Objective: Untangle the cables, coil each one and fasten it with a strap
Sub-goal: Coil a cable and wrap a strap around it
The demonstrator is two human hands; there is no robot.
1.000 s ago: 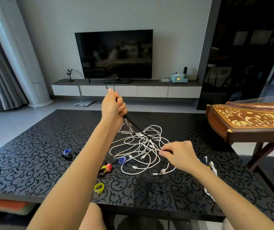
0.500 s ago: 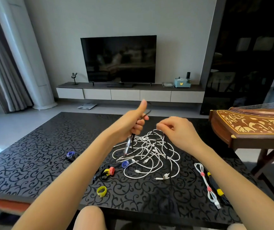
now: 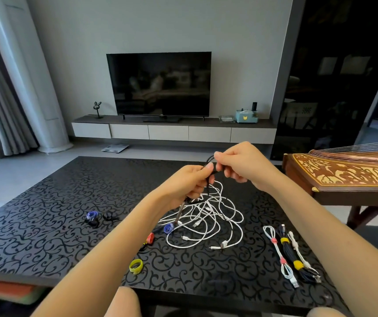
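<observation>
Brings hands together above pile since half second ago. Grips doubled black cable (image 3: 209, 159) in left hand (image 3: 183, 186), plug dangling below; pinches loop end with right hand (image 3: 245, 165).

Partway by look of it: three strapped bundles (image 3: 290, 252) on bench (image 3: 46, 202), right side. Black cable mid-coil, unstrapped. White cables (image 3: 206, 216) tangled beneath hands, all left to do.

Spare straps loose: yellow strap (image 3: 136, 266), red strap (image 3: 150, 237), blue strap (image 3: 168, 228) touching tangle, more farther left.

Zither (image 3: 343, 172) off right, apart from work. Possible snag: black cable's lower run among white strands.
</observation>
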